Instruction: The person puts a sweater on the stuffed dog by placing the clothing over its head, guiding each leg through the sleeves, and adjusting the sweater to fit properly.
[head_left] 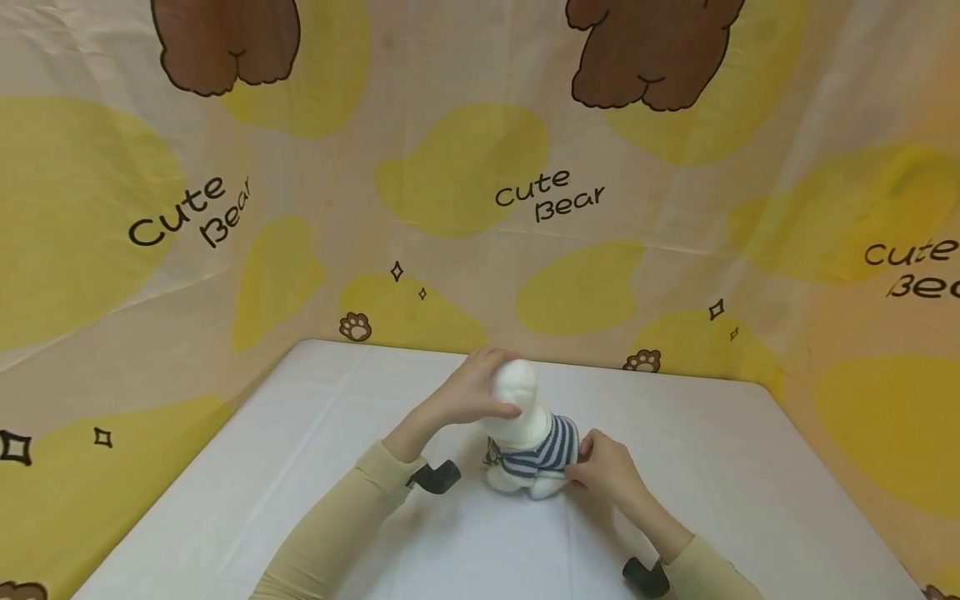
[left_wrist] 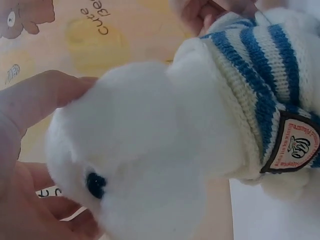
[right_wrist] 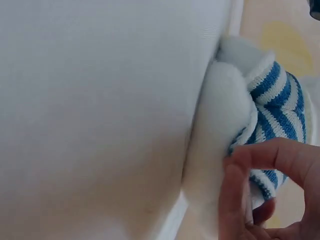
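Note:
A white plush toy [head_left: 516, 379] sits on the table, dressed in a blue-and-white striped knit sweater [head_left: 557, 443]. My left hand [head_left: 477, 388] grips its head from the side, thumb and fingers spread around it. In the left wrist view one black eye and a badge [left_wrist: 296, 144] on the sweater's front show. Low on the toy's other side, my right hand [head_left: 606, 468] pinches the hem of the sweater between thumb and finger, as the right wrist view also shows. Below the hem, a white plush leg [right_wrist: 212, 125] lies on the tabletop.
The white table [head_left: 360, 400] stands against a backdrop cloth [head_left: 450, 167] printed with bears and yellow patches, which hangs behind it and at both sides. Black wrist-worn devices [head_left: 437, 477] sit at both sleeve cuffs.

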